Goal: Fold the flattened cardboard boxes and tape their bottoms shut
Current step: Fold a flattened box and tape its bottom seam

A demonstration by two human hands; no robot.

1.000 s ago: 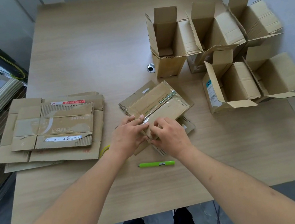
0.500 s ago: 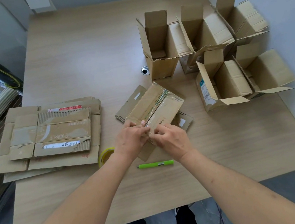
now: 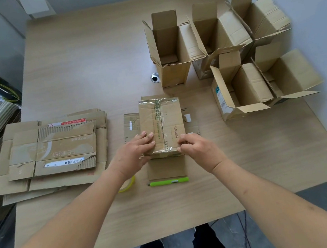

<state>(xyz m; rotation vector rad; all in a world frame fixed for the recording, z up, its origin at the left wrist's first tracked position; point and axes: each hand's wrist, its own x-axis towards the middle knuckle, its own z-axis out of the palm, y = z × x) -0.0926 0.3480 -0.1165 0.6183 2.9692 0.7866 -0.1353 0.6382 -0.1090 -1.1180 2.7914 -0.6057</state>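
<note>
The box (image 3: pixel 162 127) stands bottom-up at the counter's (image 3: pixel 82 72) centre, tape running along its seam. The left hand (image 3: pixel 134 155) lies flat, fingers straight, pressing the near left flap. The right hand (image 3: pixel 196 147) has curled fingers (image 3: pixel 182 143) pinching the tape at the near edge. Press the tape firmly over the edge and hold both flaps level so the seam stays closed.

The stack of flattened boxes (image 3: pixel 52 152) sat by the table's (image 3: pixel 89 61) left edge, and the folded boxes (image 3: pixel 230 53) crowded the far right corner. Mid-table, the box being worked on (image 3: pixel 162 124) lay bottom up, with the tape roll (image 3: pixel 128 185) and a pen (image 3: pixel 168 182) toward the near edge.
</note>
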